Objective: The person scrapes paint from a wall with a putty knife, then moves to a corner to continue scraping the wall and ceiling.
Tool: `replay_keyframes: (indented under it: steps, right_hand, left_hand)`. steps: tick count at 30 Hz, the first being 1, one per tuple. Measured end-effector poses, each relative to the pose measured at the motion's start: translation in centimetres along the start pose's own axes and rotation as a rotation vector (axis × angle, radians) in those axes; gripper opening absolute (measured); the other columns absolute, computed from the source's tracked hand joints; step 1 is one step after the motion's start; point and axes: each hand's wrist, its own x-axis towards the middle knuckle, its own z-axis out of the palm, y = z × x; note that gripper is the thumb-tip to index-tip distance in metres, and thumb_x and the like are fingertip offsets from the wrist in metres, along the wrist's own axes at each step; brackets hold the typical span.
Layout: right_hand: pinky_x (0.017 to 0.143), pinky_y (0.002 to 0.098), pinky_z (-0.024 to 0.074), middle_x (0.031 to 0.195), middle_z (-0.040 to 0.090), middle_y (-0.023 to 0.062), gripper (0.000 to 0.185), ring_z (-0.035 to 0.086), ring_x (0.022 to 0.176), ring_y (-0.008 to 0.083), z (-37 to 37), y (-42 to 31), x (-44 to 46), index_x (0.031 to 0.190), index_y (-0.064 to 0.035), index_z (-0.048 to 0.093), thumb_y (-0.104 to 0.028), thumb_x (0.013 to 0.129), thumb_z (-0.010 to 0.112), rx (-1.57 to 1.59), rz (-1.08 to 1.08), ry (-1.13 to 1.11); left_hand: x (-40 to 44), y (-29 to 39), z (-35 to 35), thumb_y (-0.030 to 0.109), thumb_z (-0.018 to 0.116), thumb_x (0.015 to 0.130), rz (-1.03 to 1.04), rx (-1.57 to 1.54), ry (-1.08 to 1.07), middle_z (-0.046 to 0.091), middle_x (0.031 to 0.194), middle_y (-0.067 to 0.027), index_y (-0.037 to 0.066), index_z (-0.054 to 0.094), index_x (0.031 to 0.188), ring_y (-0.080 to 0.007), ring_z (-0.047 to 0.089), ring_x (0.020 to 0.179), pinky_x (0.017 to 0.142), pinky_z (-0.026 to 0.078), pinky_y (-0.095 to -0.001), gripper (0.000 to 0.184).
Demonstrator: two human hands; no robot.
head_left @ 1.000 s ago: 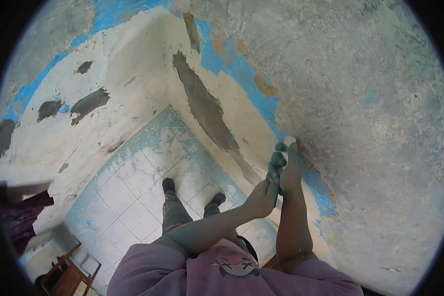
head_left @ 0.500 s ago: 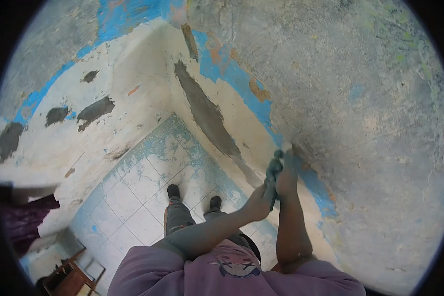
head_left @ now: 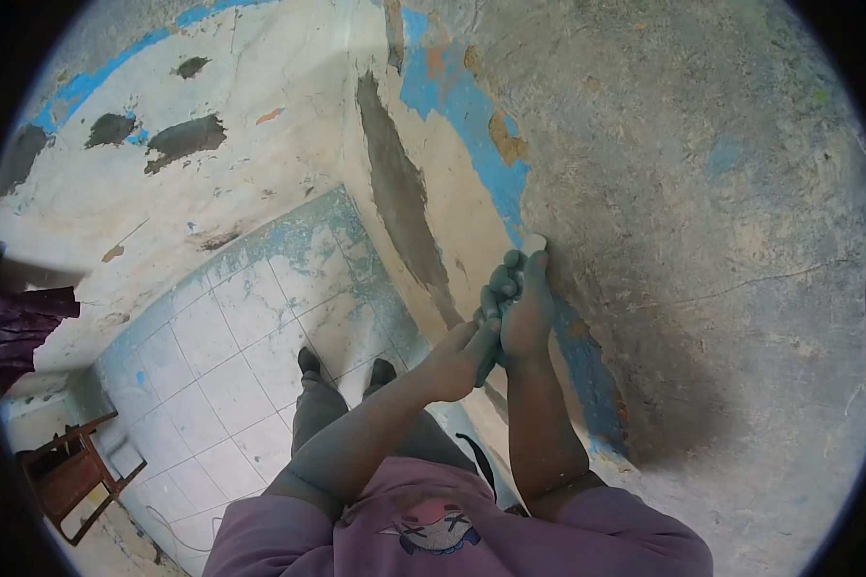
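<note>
Both my hands are raised together at the wall on the right. My right hand is wrapped round a small hand tool that looks like a scraper; its pale, rounded tip shows past the fingers, against the wall at the edge of the blue paint strip. My left hand is closed at the lower end of the same tool, touching my right hand. Most of the tool is hidden by my fingers.
Bare grey wall fills the right side. Cream plaster with dark grey patches borders the corner. Below lies a dusty tiled floor where my feet stand. A wooden chair and dark purple cloth are at left.
The view has shifted, so the hands appear a little higher and further left, and more of the chair shows. Both hands keep their grip, with the tip still at the wall.
</note>
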Motion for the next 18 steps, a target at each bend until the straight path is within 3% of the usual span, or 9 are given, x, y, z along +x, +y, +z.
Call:
replay_keyframes:
  steps: [2,3,4,6,7,8,10,14,18]
  right_hand:
    - [0.037,0.0249,0.0311,0.063,0.035,-0.0043,0.041,0.034,0.041,0.0088,0.3,0.3,-0.6,0.087,-0.0159,0.045,-0.055,0.093,0.035,0.076,-0.010,0.032]
    - [0.037,0.0252,0.0321,0.063,0.035,-0.0036,0.040,0.035,0.041,0.0093,-0.3,0.8,-1.5,0.087,-0.0163,0.044,-0.054,0.093,0.034,0.106,0.016,0.079]
    - [0.037,0.0252,0.0321,0.063,0.035,-0.0036,0.040,0.035,0.041,0.0093,-0.9,1.2,-2.1,0.087,-0.0163,0.044,-0.054,0.093,0.034,0.104,0.021,0.075]
    - [0.037,0.0256,0.0324,0.064,0.036,-0.0030,0.039,0.035,0.040,0.0101,-1.6,1.8,-2.7,0.087,-0.0161,0.042,-0.054,0.094,0.033,0.235,0.045,0.059]
    - [0.036,0.0255,0.0327,0.066,0.036,-0.0030,0.039,0.035,0.040,0.0105,-1.4,1.8,-2.4,0.086,-0.0156,0.041,-0.053,0.094,0.033,0.232,0.012,0.040]
    - [0.036,0.0255,0.0327,0.066,0.036,-0.0030,0.039,0.035,0.040,0.0105,-1.0,2.2,-2.2,0.086,-0.0156,0.041,-0.053,0.094,0.033,0.229,0.021,0.052]
    - [0.033,0.0239,0.0334,0.067,0.035,-0.0025,0.037,0.037,0.041,0.0106,-0.1,2.8,-1.7,0.091,-0.0161,0.039,-0.052,0.094,0.033,0.276,-0.064,0.089]
    - [0.035,0.0237,0.0344,0.068,0.037,-0.0021,0.038,0.038,0.041,0.0094,-2.3,2.7,-2.5,0.091,-0.0147,0.039,-0.052,0.094,0.034,0.329,-0.027,-0.020]
    - [0.036,0.0228,0.0332,0.067,0.036,-0.0032,0.039,0.036,0.040,0.0090,-3.6,2.3,-2.6,0.090,-0.0143,0.041,-0.053,0.094,0.034,0.214,-0.014,-0.048]
  left_hand:
    - [-0.4,0.8,-0.8,0.039,0.034,0.097,-0.149,0.057,-0.101,0.050,0.069,-0.0038,0.001,0.050,0.106,-0.0093,0.046,0.060,0.049,0.036,-0.0261,0.042]
    - [-1.3,-0.3,-0.4,0.039,0.034,0.097,0.102,0.290,-0.073,0.050,0.066,-0.0034,0.001,0.051,0.101,-0.0092,0.045,0.058,0.050,0.037,-0.0256,0.042]
    - [-1.6,-0.8,-0.3,0.039,0.034,0.097,0.102,0.287,-0.067,0.050,0.066,-0.0034,0.001,0.051,0.101,-0.0092,0.045,0.058,0.050,0.037,-0.0256,0.042]
    - [-2.3,-0.1,0.5,0.039,0.034,0.096,-0.150,0.106,-0.083,0.048,0.061,-0.0020,0.001,0.054,0.090,-0.0086,0.043,0.053,0.048,0.036,-0.0245,0.043]
    - [-2.0,0.7,1.3,0.038,0.035,0.096,0.500,0.168,0.063,0.047,0.058,-0.0006,0.001,0.056,0.081,-0.0086,0.044,0.052,0.048,0.036,-0.0254,0.046]
    - [-1.7,0.5,0.1,0.038,0.035,0.096,0.487,0.161,0.061,0.047,0.058,-0.0006,0.001,0.056,0.081,-0.0086,0.044,0.052,0.048,0.036,-0.0254,0.046]
    - [-1.2,0.0,-3.2,0.036,0.039,0.096,-0.216,0.059,-0.243,0.048,0.059,-0.0007,0.001,0.058,0.080,-0.0090,0.045,0.054,0.050,0.038,-0.0259,0.043]
    - [-2.7,-1.0,0.7,0.036,0.043,0.095,-0.208,0.094,0.019,0.050,0.060,-0.0018,0.001,0.057,0.077,-0.0090,0.046,0.054,0.049,0.038,-0.0257,0.042]
    - [-3.6,-2.5,2.6,0.034,0.042,0.095,-0.128,-0.145,0.092,0.050,0.062,-0.0018,-0.001,0.054,0.089,-0.0103,0.047,0.055,0.053,0.039,-0.0259,0.038]
